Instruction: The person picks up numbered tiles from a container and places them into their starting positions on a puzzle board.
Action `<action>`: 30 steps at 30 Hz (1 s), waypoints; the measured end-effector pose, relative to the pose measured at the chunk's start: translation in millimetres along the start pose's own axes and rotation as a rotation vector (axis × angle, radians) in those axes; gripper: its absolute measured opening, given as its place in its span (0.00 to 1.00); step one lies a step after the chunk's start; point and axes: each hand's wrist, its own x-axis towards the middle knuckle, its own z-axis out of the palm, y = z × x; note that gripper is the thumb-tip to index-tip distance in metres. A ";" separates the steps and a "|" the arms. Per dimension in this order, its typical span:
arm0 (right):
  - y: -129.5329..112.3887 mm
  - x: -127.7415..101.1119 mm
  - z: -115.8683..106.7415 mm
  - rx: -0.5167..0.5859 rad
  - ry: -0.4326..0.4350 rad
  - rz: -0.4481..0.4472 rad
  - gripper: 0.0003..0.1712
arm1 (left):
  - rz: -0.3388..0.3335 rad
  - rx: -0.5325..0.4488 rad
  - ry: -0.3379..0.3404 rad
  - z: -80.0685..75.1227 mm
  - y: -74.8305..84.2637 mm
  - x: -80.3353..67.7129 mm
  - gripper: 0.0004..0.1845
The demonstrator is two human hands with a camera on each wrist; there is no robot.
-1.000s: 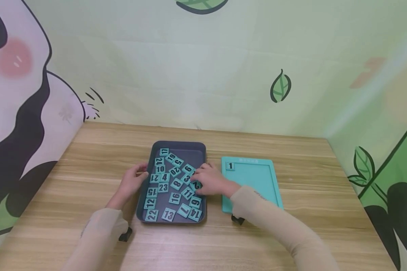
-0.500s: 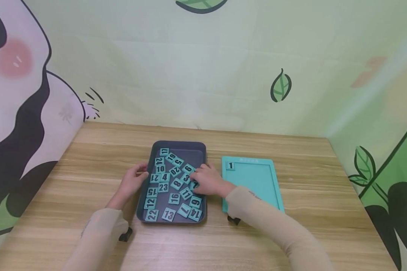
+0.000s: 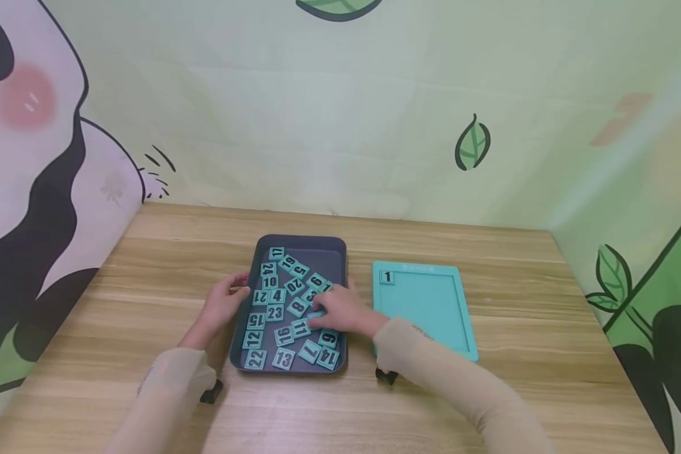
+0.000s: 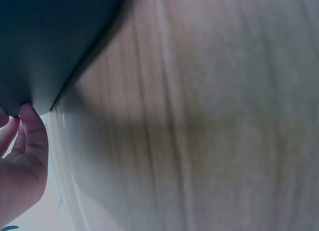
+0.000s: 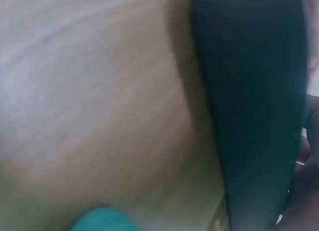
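Note:
A dark tray (image 3: 329, 249) holds loose teal tiles with black numbers, among them tile 13 (image 3: 284, 359) and tile 22 (image 3: 255, 359). My left hand (image 3: 218, 309) holds the tray's left rim, thumb at the edge; the left wrist view shows this hand's fingers (image 4: 35, 131) against the tray wall (image 4: 45, 66). Inside the tray's right half, my right hand (image 3: 343, 309) reaches down with thumb and fingers around a number tile (image 3: 316, 314), mostly hidden beneath them. Tile 11 (image 3: 301, 328) lies by the thumb, touching tile 16 (image 3: 284, 335).
Right of the tray lies a turquoise square board (image 3: 425, 309) with tile 1 (image 3: 387, 277) in its upper left corner. My right forearm (image 3: 448, 372) crosses its lower left part. Both rest on a wooden table (image 3: 511, 315) before a wall with painted leaves.
My right hand has shifted left and slightly down within the tray, the number tile moving with it. Tiles 11 and 16 have slid left. My left hand stays at the rim.

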 end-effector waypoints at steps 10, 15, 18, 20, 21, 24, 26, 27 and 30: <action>7.5 -2.1 -13.8 -0.165 -0.036 -0.077 0.20 | 0.017 0.006 0.009 -0.4 2.3 -0.3 0.23; 8.3 -2.2 -12.2 -0.230 -0.051 -0.160 0.21 | 0.017 0.009 0.007 0.3 3.6 -2.1 0.23; 5.4 -2.5 -10.5 -0.251 -0.051 -0.213 0.22 | 0.012 0.008 0.013 0.8 3.8 -1.9 0.23; 3.0 -2.8 -9.5 -0.265 -0.056 -0.241 0.23 | 0.008 0.007 0.014 1.1 3.9 -1.8 0.22; 1.3 -3.3 -9.7 -0.265 -0.063 -0.247 0.23 | 0.005 0.007 0.013 1.1 4.0 -1.9 0.22; -2.1 -3.4 -8.5 -0.257 -0.067 -0.265 0.23 | -0.003 0.005 0.011 1.2 4.4 -2.2 0.22; -3.9 -3.0 -7.4 -0.247 -0.063 -0.270 0.23 | -0.004 0.006 0.007 0.9 4.1 -2.3 0.22; -4.6 -2.7 -6.9 -0.238 -0.061 -0.271 0.23 | -0.004 0.007 0.007 0.8 4.2 -2.3 0.22; -5.7 -1.1 -4.4 -0.218 -0.065 -0.272 0.23 | -0.005 0.007 0.009 0.8 4.2 -2.4 0.22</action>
